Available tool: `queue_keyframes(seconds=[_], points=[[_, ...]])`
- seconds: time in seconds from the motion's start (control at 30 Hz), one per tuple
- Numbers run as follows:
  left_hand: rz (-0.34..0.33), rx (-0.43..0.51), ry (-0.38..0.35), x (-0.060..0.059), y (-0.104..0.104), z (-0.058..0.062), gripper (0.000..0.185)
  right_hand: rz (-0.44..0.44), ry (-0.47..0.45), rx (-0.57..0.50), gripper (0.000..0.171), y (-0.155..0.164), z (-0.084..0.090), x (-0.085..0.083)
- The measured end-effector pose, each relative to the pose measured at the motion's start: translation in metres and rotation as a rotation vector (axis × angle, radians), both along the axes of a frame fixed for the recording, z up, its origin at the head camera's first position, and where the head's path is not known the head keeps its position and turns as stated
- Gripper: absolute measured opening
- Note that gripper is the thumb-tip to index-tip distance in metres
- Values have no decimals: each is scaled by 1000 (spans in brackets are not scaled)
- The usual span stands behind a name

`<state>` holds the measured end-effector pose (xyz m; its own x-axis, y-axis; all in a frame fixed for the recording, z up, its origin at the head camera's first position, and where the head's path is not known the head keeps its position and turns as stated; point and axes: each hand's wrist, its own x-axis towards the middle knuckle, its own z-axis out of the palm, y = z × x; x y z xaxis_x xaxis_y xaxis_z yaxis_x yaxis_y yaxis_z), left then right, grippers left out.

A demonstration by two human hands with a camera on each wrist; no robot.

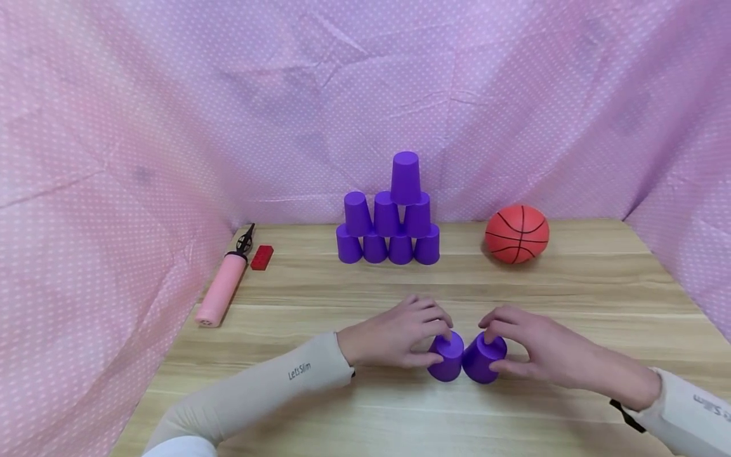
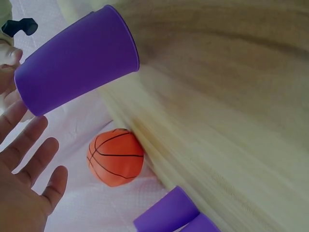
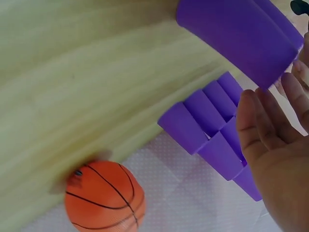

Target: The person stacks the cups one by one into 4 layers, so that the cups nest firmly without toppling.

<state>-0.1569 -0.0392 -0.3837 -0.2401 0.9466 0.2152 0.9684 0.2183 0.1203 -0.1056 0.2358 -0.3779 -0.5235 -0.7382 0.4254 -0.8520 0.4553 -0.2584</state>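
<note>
Two purple cups stand mouth-down side by side near the front of the table. My left hand holds the left cup near its base, thumb on the near side and fingers over the top. The right cup is pinched by my right hand in the same way, from its right side. The left wrist view shows the left cup large, beside spread fingers. In the right wrist view, the right cup has fingertips at its narrow end.
Behind them rises a stack of upturned purple cups in three tiers, with a single cup on top. A small orange-red basketball sits at the back right. On the left lie a pink hand pump and a red toy brick.
</note>
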Motion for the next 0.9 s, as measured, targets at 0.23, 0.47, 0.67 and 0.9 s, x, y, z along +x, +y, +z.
queue_keyframes(seconds=[0.23,0.47,0.67,0.9], points=[[7,-20,7,2,1,-2,28,0,-15,-43,38,1,-9,3],[6,-19,-32,4,3,-5,26,-19,-40,-41,35,2,-8,3],[14,-21,-72,6,4,-6,23,-7,-66,-51,34,3,-8,3],[28,-16,-102,8,3,-8,23,-4,-77,-30,37,3,-8,2]])
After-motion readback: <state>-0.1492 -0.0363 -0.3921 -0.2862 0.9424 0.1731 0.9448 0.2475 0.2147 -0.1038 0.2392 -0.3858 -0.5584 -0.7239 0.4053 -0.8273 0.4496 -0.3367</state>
